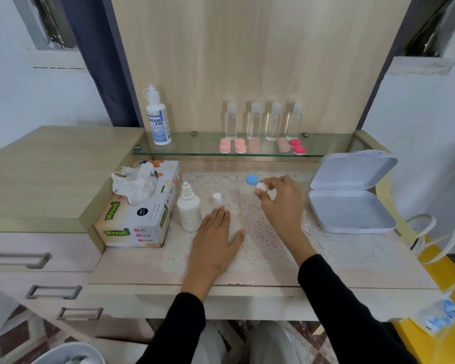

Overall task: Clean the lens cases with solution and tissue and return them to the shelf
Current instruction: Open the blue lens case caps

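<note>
1. Head view, left hand: the left hand [216, 237] is lying palm-down on the lace mat [247, 253]. Its fingers are straight and released and are holding nothing. It is probably steadying the person while the other hand works.
2. Right hand: the right hand [281, 200] is pinching a white cap [261, 187] between thumb and fingertips, with the other fingers curling under.
3. Task's thing: the white cap is hovering just beside a blue cap [252, 179] on the mat. I judge both belong to one lens case being taken apart for cleaning, though its body is too blurred to make out.
4. Solution: the small solution bottle [188, 211] is standing upright between the tissue box [139, 214] and the left hand. Its loose lid [217, 198] is sitting just beside it, so it looks ready for pouring.
5. Tissue: a crumpled tissue [135, 183] is sticking up from the box, within easy reach of the left hand.
6. Shelf: pink lens cases [233, 146] and a red lens case [298, 147] are sitting along the front of the glass shelf [189, 145], before four clear bottles [263, 122]. Whether these are cleaned or waiting, I cannot tell.
7. Right side: a white hinged box [352, 211] is lying open.
</note>
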`<state>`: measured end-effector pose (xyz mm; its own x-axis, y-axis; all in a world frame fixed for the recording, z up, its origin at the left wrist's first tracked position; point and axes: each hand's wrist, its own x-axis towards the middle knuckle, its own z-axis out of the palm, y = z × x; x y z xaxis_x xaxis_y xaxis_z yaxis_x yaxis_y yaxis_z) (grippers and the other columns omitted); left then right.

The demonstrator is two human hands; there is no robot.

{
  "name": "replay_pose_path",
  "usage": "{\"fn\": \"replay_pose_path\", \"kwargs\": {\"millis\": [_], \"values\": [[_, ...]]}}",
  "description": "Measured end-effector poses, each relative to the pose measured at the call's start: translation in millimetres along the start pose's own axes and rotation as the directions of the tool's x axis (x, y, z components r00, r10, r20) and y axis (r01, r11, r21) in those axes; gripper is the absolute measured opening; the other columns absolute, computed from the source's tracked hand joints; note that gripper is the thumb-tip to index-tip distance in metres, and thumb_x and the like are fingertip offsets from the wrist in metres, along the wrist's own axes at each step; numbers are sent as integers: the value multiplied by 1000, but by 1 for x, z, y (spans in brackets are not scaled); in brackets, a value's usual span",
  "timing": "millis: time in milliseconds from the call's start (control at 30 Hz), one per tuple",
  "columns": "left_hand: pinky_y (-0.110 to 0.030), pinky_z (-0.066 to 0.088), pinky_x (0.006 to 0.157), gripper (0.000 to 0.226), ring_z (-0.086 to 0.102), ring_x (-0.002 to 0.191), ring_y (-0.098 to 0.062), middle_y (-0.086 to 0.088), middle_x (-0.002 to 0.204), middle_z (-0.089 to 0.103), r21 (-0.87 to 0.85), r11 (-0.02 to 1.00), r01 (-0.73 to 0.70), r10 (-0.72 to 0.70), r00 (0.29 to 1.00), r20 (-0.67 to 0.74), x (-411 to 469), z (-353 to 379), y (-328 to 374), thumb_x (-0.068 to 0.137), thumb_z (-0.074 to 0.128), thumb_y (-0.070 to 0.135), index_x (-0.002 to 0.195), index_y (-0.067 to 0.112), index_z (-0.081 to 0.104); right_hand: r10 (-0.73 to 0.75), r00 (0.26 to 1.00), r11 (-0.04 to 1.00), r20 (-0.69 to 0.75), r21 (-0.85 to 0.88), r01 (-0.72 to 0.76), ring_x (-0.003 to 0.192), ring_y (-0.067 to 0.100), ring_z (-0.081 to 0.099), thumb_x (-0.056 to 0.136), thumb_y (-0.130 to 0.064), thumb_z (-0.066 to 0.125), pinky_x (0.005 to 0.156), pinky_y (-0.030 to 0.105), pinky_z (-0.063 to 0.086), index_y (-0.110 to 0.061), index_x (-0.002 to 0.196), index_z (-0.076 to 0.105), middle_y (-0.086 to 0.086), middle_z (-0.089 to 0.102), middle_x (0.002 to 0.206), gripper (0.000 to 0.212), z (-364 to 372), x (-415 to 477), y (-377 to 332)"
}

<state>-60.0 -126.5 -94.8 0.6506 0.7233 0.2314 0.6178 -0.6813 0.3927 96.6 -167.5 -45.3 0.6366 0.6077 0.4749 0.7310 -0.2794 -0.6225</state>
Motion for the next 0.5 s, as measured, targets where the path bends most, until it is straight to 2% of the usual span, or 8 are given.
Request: {"fn": "replay_pose_path", "kwargs": {"millis": [167,300,500], "values": [[-22,0,116,67,6,145,-9,-2,158,14,-31,999,4,-4,1000,1,0,0,0,97,32,52,150,11,21,-33,987,999,160,13,32,101,17,48,85,-24,68,82,28,26,-20,106,68,-3,56,102,22,4,-35,16],[-24,5,116,60,12,144,-12,-2,156,23,-95,995,-11,8,1000,-24,-2,-2,0,97,40,48,146,15,32,-86,969,996,231,6,87,101,16,47,87,-23,66,81,27,26,-22,111,68,-5,54,105,24,4,-49,22],[-35,18,116,53,26,140,-19,-5,148,38,-164,986,-43,35,998,-48,-2,-2,-3,94,49,43,140,17,44,-161,933,986,322,15,165,96,17,46,88,-18,64,78,28,28,-21,112,68,-4,53,101,25,4,-55,29]]}}
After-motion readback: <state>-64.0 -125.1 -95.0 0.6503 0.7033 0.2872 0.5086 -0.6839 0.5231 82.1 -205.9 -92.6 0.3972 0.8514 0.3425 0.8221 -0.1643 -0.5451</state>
